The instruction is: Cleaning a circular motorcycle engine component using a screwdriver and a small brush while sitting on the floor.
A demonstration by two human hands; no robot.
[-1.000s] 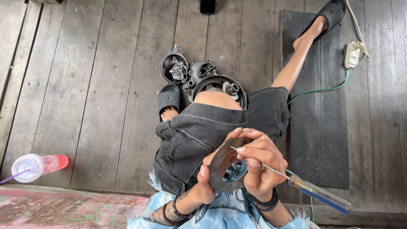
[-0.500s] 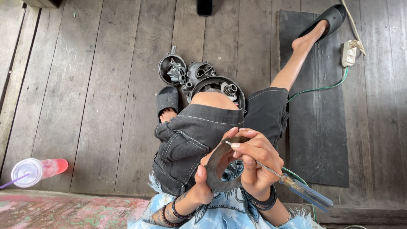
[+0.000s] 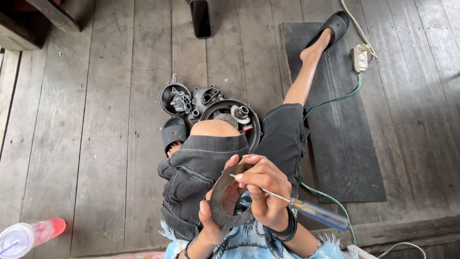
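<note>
My left hand (image 3: 213,221) grips a dark metal ring (image 3: 221,192) by its lower edge and holds it upright over my lap. My right hand (image 3: 264,188) holds a screwdriver (image 3: 311,210) with a blue and amber handle; its thin shaft runs up-left across my fingers and the tip rests against the ring's inner edge. My right fingers also touch the ring's upper rim. Below my knee, a greasy engine casing (image 3: 215,108) with a small gear lies on the wooden floor.
A black rubber mat (image 3: 345,144) lies under my outstretched right leg, and a green wire (image 3: 335,98) runs to a white power strip (image 3: 359,58). A pink drink cup with a lid (image 3: 26,235) stands at the lower left. A dark upright object (image 3: 201,18) sits at the top.
The ring and both hands have stayed over my lap with only slight shifts. The screwdriver tip has stayed at the ring's inner edge.
</note>
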